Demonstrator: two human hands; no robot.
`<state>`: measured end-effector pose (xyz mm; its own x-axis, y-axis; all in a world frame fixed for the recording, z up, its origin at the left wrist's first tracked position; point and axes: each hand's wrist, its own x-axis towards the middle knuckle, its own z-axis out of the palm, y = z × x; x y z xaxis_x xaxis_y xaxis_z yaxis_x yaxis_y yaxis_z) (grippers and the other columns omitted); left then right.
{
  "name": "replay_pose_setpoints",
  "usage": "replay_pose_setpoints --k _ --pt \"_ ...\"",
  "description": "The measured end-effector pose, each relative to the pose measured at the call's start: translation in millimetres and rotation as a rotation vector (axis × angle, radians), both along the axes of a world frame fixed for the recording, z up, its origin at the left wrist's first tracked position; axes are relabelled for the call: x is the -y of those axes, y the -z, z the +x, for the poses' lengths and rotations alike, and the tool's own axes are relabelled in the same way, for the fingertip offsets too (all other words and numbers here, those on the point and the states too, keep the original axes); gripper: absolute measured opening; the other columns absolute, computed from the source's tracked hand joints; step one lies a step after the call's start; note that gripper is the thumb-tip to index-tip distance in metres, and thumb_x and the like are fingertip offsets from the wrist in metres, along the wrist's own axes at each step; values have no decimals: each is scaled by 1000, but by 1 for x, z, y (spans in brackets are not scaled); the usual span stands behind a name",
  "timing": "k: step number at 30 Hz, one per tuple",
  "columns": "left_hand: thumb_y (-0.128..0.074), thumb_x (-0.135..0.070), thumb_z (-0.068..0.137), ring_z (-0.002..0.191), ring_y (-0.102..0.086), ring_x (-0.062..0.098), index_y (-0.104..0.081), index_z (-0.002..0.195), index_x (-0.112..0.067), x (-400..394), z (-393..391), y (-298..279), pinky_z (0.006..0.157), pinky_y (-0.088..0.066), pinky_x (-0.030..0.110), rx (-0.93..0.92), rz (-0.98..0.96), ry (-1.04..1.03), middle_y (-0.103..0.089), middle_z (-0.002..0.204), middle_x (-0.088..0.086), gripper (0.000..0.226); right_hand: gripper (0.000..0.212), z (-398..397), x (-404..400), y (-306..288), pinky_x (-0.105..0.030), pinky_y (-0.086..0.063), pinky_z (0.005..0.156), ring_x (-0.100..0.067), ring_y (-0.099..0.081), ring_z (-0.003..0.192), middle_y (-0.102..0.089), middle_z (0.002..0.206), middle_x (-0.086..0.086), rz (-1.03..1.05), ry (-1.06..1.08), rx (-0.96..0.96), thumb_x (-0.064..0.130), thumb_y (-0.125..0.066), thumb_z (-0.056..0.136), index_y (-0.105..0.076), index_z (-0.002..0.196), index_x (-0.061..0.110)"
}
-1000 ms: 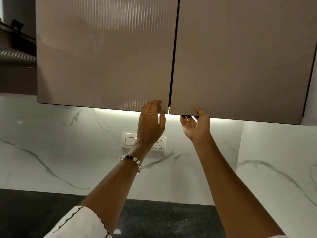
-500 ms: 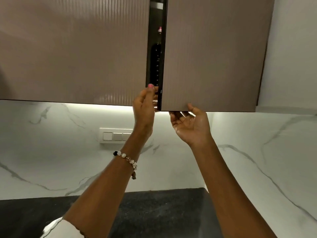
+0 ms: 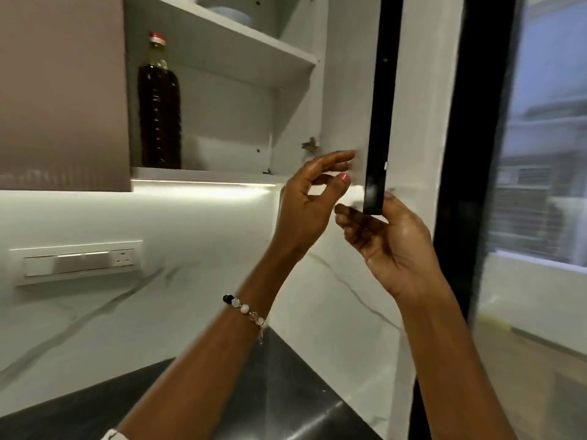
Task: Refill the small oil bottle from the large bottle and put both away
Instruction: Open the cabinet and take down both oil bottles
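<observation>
The right hand (image 3: 390,242) grips the open cabinet door (image 3: 376,122) at its bottom edge; the left hand (image 3: 309,204) hovers beside it, fingers relaxed, empty. The large bottle (image 3: 158,112) stands upright on the shelf (image 3: 203,173).

head cam | looks up-fwd | close to open cabinet (image 3: 222,100)

The lower cabinet shelf (image 3: 203,173) carries one tall dark oil bottle (image 3: 158,103), upright at its left.
</observation>
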<state>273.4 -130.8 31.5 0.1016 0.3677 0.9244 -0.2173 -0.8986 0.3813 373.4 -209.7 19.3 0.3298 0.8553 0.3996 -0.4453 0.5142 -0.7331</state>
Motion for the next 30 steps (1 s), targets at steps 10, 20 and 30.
replay_pose_setpoints --k 10,20,30 --pt "-46 -6 84 122 -51 21 -47 140 -18 -6 96 21 98 -47 34 -308 347 -290 -52 139 4 57 32 92 22 11 -32 -58 71 -26 -71 77 -73 91 -19 66 334 119 13 -37 101 -63 118 4" --pt "-53 -14 91 133 -40 24 -36 147 -26 -33 139 35 104 -41 47 -611 293 -307 -40 150 0 60 34 137 -8 24 -30 -56 65 -23 -64 92 -65 108 -12 33 506 82 -1 -59 90 -58 115 22" --pt "-51 -25 87 117 -54 18 -54 132 -24 -71 115 43 94 -48 49 -509 276 -313 -56 131 -3 46 67 134 -44 30 -33 -54 65 -22 -65 82 -66 100 -9 121 422 -103 -2 -59 88 -33 141 30"
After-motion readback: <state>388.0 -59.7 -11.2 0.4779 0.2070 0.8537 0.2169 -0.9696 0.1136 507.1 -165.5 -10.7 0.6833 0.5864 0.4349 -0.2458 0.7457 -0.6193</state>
